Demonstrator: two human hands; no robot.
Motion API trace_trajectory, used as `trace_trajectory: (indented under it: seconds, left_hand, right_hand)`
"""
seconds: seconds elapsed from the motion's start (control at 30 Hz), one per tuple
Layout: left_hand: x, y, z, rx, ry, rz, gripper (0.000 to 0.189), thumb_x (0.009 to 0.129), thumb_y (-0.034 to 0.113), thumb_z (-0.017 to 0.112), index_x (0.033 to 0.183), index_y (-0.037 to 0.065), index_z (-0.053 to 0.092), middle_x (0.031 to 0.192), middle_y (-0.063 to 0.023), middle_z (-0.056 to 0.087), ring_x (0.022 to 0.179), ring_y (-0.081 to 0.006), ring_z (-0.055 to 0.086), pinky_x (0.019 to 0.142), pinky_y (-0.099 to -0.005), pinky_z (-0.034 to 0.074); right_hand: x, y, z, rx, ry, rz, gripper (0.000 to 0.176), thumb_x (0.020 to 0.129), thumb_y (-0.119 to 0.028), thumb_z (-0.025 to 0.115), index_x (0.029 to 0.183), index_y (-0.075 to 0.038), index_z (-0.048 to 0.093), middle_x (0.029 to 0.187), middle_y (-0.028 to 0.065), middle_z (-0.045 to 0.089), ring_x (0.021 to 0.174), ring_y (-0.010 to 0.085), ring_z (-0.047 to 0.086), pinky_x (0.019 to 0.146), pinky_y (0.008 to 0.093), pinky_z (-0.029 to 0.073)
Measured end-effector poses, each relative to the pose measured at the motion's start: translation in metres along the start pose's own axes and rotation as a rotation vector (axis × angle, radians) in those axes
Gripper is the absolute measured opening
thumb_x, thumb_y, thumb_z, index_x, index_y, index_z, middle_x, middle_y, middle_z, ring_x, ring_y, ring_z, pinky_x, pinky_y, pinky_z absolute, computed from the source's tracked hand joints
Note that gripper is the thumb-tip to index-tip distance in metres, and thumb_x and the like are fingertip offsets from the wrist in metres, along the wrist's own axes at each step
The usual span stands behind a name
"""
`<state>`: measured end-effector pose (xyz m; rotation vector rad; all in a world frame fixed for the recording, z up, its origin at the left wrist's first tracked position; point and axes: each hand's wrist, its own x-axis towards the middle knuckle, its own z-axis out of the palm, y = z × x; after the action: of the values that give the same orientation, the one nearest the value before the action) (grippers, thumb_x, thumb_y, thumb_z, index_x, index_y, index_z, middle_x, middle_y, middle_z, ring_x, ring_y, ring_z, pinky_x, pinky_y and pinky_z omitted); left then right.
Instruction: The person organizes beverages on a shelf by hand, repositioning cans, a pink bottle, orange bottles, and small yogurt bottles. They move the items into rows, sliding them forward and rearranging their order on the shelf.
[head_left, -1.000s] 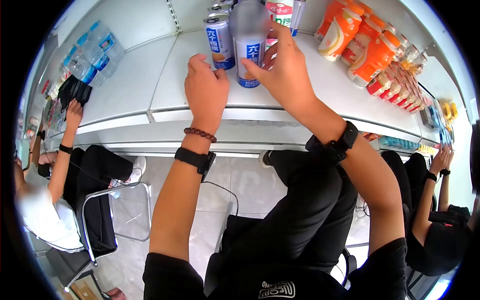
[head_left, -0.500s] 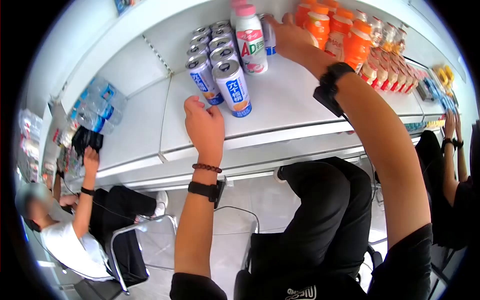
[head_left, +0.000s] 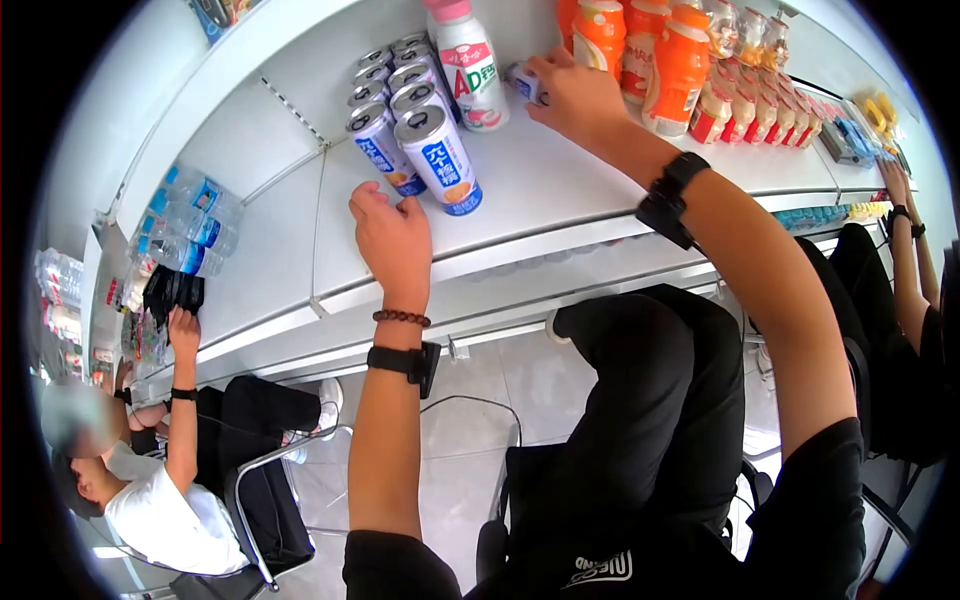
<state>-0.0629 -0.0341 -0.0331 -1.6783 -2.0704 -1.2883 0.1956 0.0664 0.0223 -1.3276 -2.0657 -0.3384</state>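
The right hand (head_left: 580,100) has its fingers closed around a tilted can (head_left: 525,83) at the white shelf (head_left: 560,190), between a white bottle with a pink cap (head_left: 474,75) and a group of orange bottles (head_left: 675,75). The hand covers much of this can, and whether its base touches the shelf cannot be told. The left hand (head_left: 392,235) is near the shelf's front edge, its fingers loosely curled and partly open, with nothing seen in them. Just beyond it, upright cans (head_left: 440,160) with blue and white labels stand close together in two rows, and the white bottle stands upright beside them. Small red and white bottles (head_left: 750,112) stand in a block past the orange ones. Off to the left, water bottles (head_left: 190,225) are near a black bag (head_left: 172,290), where another person's hand (head_left: 183,335) reaches.
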Motion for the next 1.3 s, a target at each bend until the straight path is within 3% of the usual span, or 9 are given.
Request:
trace_trajectory:
  seconds: [0.23, 0.5, 0.57, 0.67, 1.0, 1.07, 1.1, 1.27, 1.3]
  left_hand:
    - [0.001, 0.003, -0.003, 0.010, -0.018, -0.007, 0.036, 0.086, 0.012, 0.066, 0.116, 0.000, 0.050, 0.106, -0.0175, 0.059, 0.088, -0.0348, 0.065, 0.077, -0.0441, 0.051]
    - [0.003, -0.001, 0.000, -0.058, -0.036, -0.020, 0.028, 0.090, 0.011, 0.057, 0.113, -0.003, 0.050, 0.105, -0.0217, 0.058, 0.087, -0.0392, 0.061, 0.077, -0.0460, 0.050]
    - [0.006, -0.049, 0.028, -0.367, 0.046, 0.035, 0.024, 0.093, 0.012, 0.053, 0.112, -0.003, 0.050, 0.102, -0.0208, 0.059, 0.085, -0.0352, 0.061, 0.078, -0.0439, 0.049]
    - [0.005, -0.045, 0.017, -0.769, 0.142, -0.028, 0.023, 0.100, 0.018, 0.047, 0.109, -0.003, 0.048, 0.097, -0.0156, 0.059, 0.086, -0.0250, 0.058, 0.080, -0.0391, 0.048]
    - [-0.005, 0.002, -0.012, -0.466, 0.207, 0.054, 0.026, 0.100, 0.018, 0.050, 0.115, -0.002, 0.049, 0.106, -0.0142, 0.059, 0.099, -0.0245, 0.059, 0.090, -0.0367, 0.047]
    - [-0.005, -0.009, -0.004, -0.734, 0.198, -0.004, 0.032, 0.097, 0.016, 0.054, 0.121, -0.003, 0.047, 0.111, -0.0162, 0.058, 0.104, -0.0263, 0.058, 0.095, -0.0374, 0.045]
    - [-0.004, -0.012, -0.002, -0.867, 0.193, -0.034, 0.036, 0.095, 0.015, 0.056, 0.124, -0.004, 0.047, 0.113, -0.0172, 0.058, 0.107, -0.0272, 0.058, 0.097, -0.0378, 0.044]
    - [-0.004, -0.017, -0.003, -0.612, 0.062, 0.095, 0.057, 0.088, 0.014, 0.065, 0.135, -0.006, 0.040, 0.123, -0.0230, 0.053, 0.116, -0.0355, 0.054, 0.103, -0.0415, 0.041]
    - [-0.005, -0.012, -0.003, -0.541, 0.041, 0.139, 0.061, 0.086, 0.015, 0.068, 0.136, -0.006, 0.039, 0.125, -0.0238, 0.052, 0.117, -0.0371, 0.054, 0.103, -0.0423, 0.041]
  right_hand:
    - [-0.065, -0.045, -0.070, 0.379, 0.142, -0.050, 0.043, 0.075, -0.022, 0.078, 0.113, -0.013, 0.061, 0.105, 0.0082, 0.065, 0.080, 0.0283, 0.069, 0.068, 0.0364, 0.056]
    - [-0.072, -0.099, -0.099, 0.836, 0.146, -0.238, 0.047, 0.072, -0.027, 0.081, 0.110, -0.009, 0.061, 0.097, 0.0116, 0.068, 0.084, 0.0302, 0.068, 0.072, 0.0358, 0.055]
    - [-0.062, -0.118, -0.096, 0.801, 0.198, -0.363, 0.047, 0.074, -0.029, 0.081, 0.110, -0.008, 0.060, 0.095, 0.0111, 0.066, 0.083, 0.0298, 0.067, 0.070, 0.0377, 0.054]
    - [-0.044, -0.136, -0.085, 0.618, 0.237, -0.545, 0.046, 0.076, -0.032, 0.078, 0.108, -0.007, 0.058, 0.087, 0.0095, 0.060, 0.081, 0.0282, 0.063, 0.068, 0.0395, 0.050]
    - [-0.020, -0.150, -0.054, 0.433, 0.282, -0.621, 0.042, 0.076, -0.033, 0.077, 0.104, -0.007, 0.060, 0.089, 0.0079, 0.062, 0.088, 0.0247, 0.058, 0.083, 0.0357, 0.043]
    - [-0.017, -0.154, -0.042, 0.406, 0.249, -0.635, 0.038, 0.076, -0.031, 0.075, 0.102, -0.007, 0.061, 0.090, 0.0077, 0.063, 0.089, 0.0241, 0.058, 0.086, 0.0361, 0.042]
    - [-0.015, -0.156, -0.034, 0.319, 0.265, -0.625, 0.037, 0.076, -0.030, 0.074, 0.102, -0.006, 0.062, 0.093, 0.0082, 0.063, 0.092, 0.0244, 0.057, 0.088, 0.0371, 0.041]
    - [-0.002, -0.159, -0.018, 0.070, 0.406, -0.535, 0.038, 0.077, -0.026, 0.069, 0.107, -0.004, 0.066, 0.108, 0.0118, 0.062, 0.109, 0.0269, 0.054, 0.100, 0.0426, 0.038]
    - [-0.004, -0.160, -0.016, 0.113, 0.358, -0.480, 0.049, 0.077, -0.028, 0.071, 0.117, -0.002, 0.065, 0.117, 0.0143, 0.058, 0.117, 0.0299, 0.050, 0.105, 0.0438, 0.036]
